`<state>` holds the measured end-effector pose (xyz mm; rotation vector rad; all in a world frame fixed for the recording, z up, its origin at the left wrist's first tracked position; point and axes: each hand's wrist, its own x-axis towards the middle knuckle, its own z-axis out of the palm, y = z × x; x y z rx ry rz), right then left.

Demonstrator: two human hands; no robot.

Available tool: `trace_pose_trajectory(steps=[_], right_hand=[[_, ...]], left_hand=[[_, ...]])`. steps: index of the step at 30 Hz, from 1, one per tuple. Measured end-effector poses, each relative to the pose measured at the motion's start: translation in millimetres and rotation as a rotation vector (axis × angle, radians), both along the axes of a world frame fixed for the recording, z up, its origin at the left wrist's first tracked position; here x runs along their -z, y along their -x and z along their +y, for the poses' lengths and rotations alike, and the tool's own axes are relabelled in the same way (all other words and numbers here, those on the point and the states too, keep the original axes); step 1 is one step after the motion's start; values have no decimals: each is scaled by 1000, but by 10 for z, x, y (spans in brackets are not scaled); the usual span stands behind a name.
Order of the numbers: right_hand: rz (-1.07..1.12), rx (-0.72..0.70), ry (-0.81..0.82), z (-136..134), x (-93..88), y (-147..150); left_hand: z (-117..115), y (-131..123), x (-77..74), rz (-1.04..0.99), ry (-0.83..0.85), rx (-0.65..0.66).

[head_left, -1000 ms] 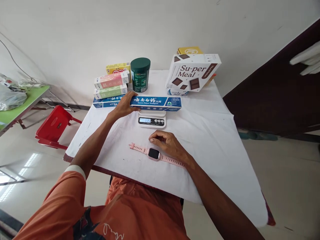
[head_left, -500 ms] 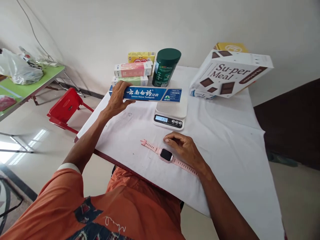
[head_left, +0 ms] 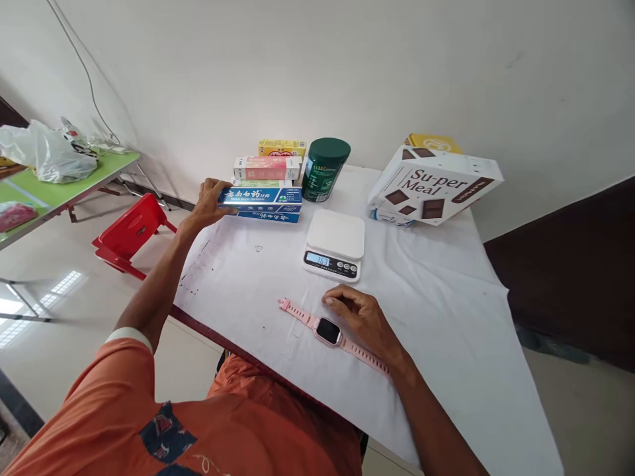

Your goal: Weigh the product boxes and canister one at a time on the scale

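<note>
My left hand [head_left: 212,203] is closed on the left end of a blue toothpaste box [head_left: 262,197], which sits on top of another blue toothpaste box [head_left: 270,216]. Thumb and fingers grip its front and back. My right hand [head_left: 360,318] rests on the white cloth with fingers loosely curled and a gap at the thumb, holding nothing. Just beside it lies a pink smartwatch [head_left: 328,331], strap stretched out flat and screen dark. Between the hands and the wall stands a white kitchen scale [head_left: 336,235] with a bare platform and lit digits on its display.
Behind the blue boxes are a pink-and-white box [head_left: 268,168] and a yellow box [head_left: 282,147]. A dark green canister [head_left: 325,170] stands right of them. A large Su-per Meal box [head_left: 431,188] leans at the back right. Left are a red chair [head_left: 131,231] and a green table [head_left: 112,162].
My left hand has lowered the toothpaste box from in front of the scale, back and left, onto the other blue box. The scale's digits have changed. My right hand stays by the smartwatch.
</note>
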<state>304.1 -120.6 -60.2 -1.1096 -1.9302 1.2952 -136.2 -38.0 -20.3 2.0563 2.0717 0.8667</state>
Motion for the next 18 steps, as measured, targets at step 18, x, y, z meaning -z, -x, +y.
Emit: trace_pose_trajectory(steps=[18], right_hand=[[95,-2,-19,38,31,35]], left_hand=[[-51,-318,-72,-2,-193,-147]])
